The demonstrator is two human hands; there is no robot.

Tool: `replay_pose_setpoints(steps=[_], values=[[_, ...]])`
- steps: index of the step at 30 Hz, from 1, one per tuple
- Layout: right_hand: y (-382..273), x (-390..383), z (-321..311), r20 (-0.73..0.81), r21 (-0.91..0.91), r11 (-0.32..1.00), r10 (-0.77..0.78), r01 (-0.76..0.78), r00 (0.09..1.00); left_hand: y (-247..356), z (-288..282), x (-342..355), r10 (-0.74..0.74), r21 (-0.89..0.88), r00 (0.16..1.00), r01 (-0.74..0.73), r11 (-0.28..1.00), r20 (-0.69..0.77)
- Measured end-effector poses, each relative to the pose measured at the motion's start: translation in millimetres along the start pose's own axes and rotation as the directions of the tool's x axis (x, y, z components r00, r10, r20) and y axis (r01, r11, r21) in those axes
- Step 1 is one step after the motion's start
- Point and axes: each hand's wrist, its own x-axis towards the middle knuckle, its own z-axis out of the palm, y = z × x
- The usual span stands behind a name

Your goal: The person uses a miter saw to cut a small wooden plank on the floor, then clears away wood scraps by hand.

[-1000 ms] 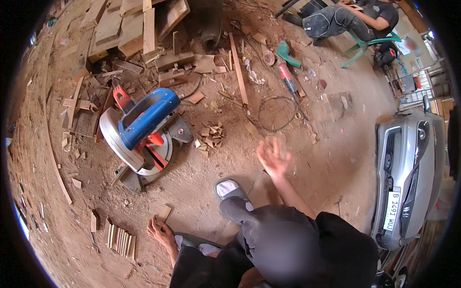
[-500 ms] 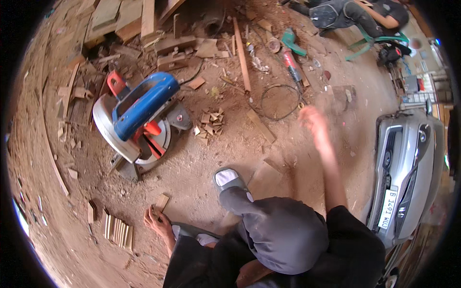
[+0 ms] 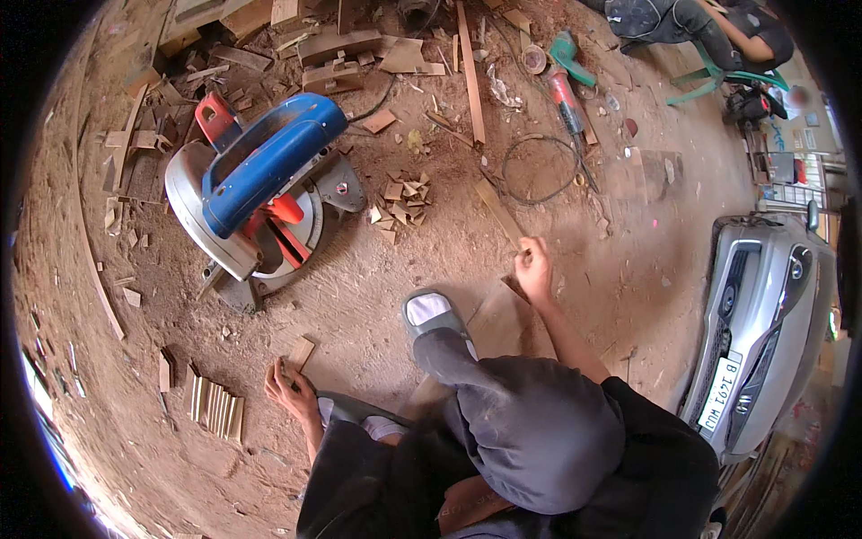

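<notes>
My left hand [image 3: 291,390] is low over the ground at the left, fingers closed on a small flat wood piece [image 3: 302,350] whose far end sticks out. Beside it stands a row of short cut wood pieces [image 3: 215,406]. At centre right, my right hand [image 3: 535,266] has its fingers curled at the near end of a thin wooden strip [image 3: 496,212] lying on the ground. A miter saw [image 3: 269,184] with a blue handle guard stands ahead of my left hand. Between saw and strip lies a small heap of wood offcuts [image 3: 402,208].
A red angle grinder [image 3: 564,97] with a coiled cable [image 3: 539,198] and a green power tool [image 3: 572,58] lie farther ahead. A silver car [image 3: 763,332] stands at the right. Another person [image 3: 709,31] sits on a green chair [image 3: 718,75] at the far right.
My right hand has come back nearer and to the left, from beside the cable to the wooden strip's near end. My left hand stays on its wood piece. The view has shifted slightly.
</notes>
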Motion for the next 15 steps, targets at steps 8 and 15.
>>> replay_pose_setpoints(steps=[8, 15], values=[[43, -3, 15, 0.215, 0.146, 0.715, 0.652, -0.684, 0.727, 4, -3, 3, 0.011, -0.010, 1.000, -0.011, 1.000, 0.006], [65, -22, 45, -0.036, 0.060, 0.942, 0.332, -0.330, 0.943, -5, 5, 1, 0.020, 0.020, 1.000, -0.020, 1.000, -0.006]])
